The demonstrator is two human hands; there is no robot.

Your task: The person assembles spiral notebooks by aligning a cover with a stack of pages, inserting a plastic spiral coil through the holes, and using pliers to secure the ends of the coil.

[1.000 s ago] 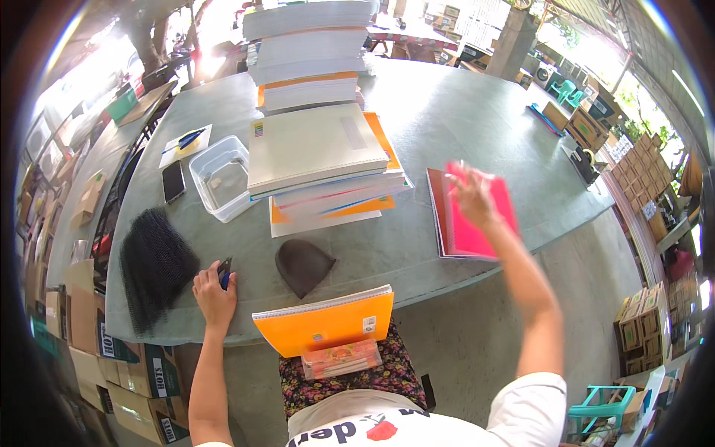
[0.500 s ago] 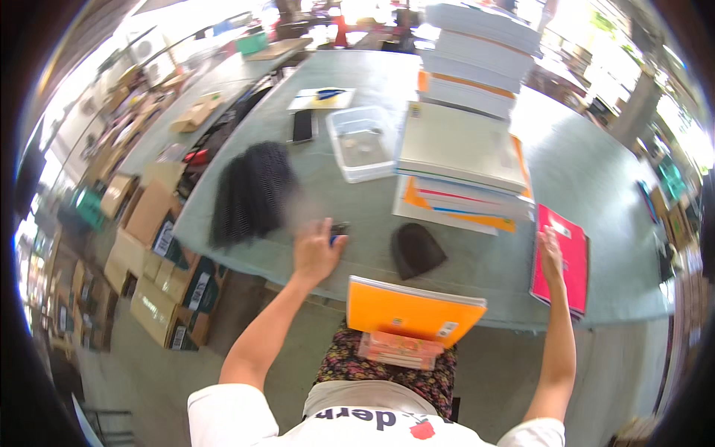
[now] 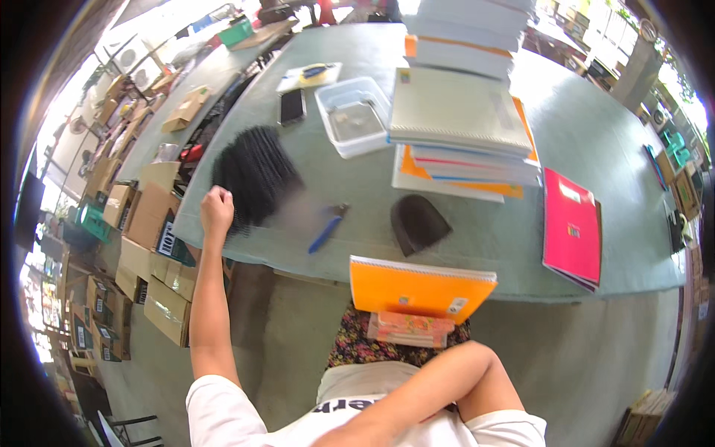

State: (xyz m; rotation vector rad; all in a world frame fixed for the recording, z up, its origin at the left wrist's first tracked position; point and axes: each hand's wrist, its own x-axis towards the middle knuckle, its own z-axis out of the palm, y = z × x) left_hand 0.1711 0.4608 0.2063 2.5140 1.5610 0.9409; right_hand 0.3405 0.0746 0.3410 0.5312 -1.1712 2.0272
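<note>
An orange spiral-bound notebook (image 3: 421, 287) rests on the lap at the grey-green table's (image 3: 596, 141) near edge. The right arm is folded low against the body, its hand out of sight. The left hand (image 3: 217, 208), fingers curled into a fist, touches the bundle of black plastic binding combs (image 3: 255, 176) at the near left edge. A blue pen (image 3: 326, 230) lies just beside the bundle; beyond stands a stack of notebooks (image 3: 462, 127).

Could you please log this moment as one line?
left hand: on black combs | right hand: unseen | pen: lying free | orange notebook: on lap

Left hand (image 3: 217, 209) is fisted on an outstretched arm; right arm folds inward.
</note>
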